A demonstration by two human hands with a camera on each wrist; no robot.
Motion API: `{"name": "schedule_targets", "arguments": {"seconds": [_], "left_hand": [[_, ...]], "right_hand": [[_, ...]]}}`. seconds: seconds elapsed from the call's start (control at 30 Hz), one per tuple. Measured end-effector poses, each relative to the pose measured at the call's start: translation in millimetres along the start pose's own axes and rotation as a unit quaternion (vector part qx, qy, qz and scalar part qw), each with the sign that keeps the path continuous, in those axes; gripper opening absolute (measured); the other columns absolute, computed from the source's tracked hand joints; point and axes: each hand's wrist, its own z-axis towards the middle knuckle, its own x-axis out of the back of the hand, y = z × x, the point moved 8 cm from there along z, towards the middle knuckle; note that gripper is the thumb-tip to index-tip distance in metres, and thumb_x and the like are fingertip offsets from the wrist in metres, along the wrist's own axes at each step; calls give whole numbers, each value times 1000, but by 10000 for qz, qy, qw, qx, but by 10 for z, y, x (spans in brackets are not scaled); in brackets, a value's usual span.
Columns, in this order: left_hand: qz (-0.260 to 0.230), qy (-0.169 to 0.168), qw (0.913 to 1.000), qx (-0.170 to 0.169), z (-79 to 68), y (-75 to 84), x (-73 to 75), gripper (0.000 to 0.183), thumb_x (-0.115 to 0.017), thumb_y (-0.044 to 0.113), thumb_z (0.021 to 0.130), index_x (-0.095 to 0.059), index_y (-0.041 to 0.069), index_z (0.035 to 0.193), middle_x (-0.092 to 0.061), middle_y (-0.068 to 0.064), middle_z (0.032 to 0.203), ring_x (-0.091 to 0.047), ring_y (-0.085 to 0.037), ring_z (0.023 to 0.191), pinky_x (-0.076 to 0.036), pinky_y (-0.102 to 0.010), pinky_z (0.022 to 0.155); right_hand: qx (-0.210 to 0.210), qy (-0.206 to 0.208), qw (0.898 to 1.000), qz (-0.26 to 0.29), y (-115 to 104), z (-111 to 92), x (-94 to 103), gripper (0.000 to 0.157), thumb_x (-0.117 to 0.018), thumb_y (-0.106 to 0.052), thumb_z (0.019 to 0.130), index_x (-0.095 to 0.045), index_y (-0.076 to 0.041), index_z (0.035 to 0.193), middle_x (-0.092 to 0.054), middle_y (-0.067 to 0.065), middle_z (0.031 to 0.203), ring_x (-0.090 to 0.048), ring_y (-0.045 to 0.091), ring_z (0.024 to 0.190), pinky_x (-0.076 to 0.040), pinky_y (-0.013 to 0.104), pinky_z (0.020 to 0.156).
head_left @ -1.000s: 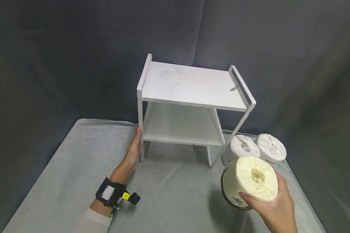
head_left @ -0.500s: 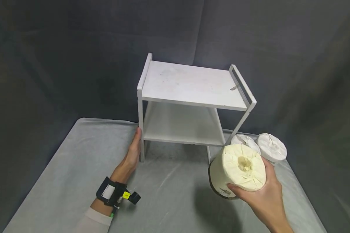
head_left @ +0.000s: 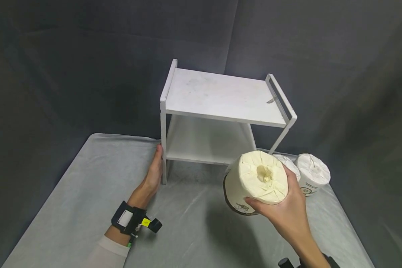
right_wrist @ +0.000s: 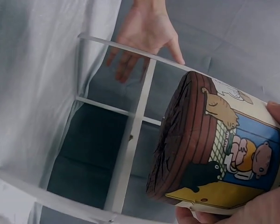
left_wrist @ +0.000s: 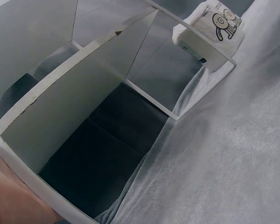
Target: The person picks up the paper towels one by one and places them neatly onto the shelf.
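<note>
Here comes the roll [head_left: 252,184], swung leftward and up across the view since half a second ago, with your right hand [head_left: 288,212] travelling behind it while your left hand [head_left: 152,175] stays put at the rack [head_left: 221,96]. Now you have the roll in front of the rack's right side, hiding part of that front leg, and the shadow thrown on the table [head_left: 187,234] suggests it is off the cloth. You've taken it round the side, thumb across the near face, probably because that wide grip keeps it secure and leaves the top and the dark base uncovered. Your right hand is spread as broadly as the roll demands, fingers curled about it. Over on the left, your palm lies along the rack's side, fingers fairly straight, wrapped round nothing; that flat touch likely steadies the frame. Beyond your right hand, two more rolls stand on the table just beside the rack, the far one [head_left: 312,171] plainer to see, its neighbour [head_left: 289,160] half hidden.
</note>
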Motion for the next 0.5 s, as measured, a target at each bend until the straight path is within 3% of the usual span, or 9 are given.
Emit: {"name": "schedule_targets", "arguments": {"seconds": [0.23,0.5], "left_hand": [[70,-50,10000,-27,-1,8,-5,77,-10,60,100,11,15,159,13,-6,165,16,-20,148,14,-52,115],[221,-79,9995,225,-23,-8,2,79,-9,63,98,16,17,157,21,-6,164,23,-21,147,15,-54,115]], "right_hand": [[1,-127,9999,-46,-86,130,-129,107,-96,-31,51,-45,-19,144,-59,-2,129,-51,7,110,-42,33,90],[148,-190,9997,106,-163,254,-254,107,-96,-33,52,-44,-15,144,-60,2,128,-52,13,110,-42,41,89]]}}
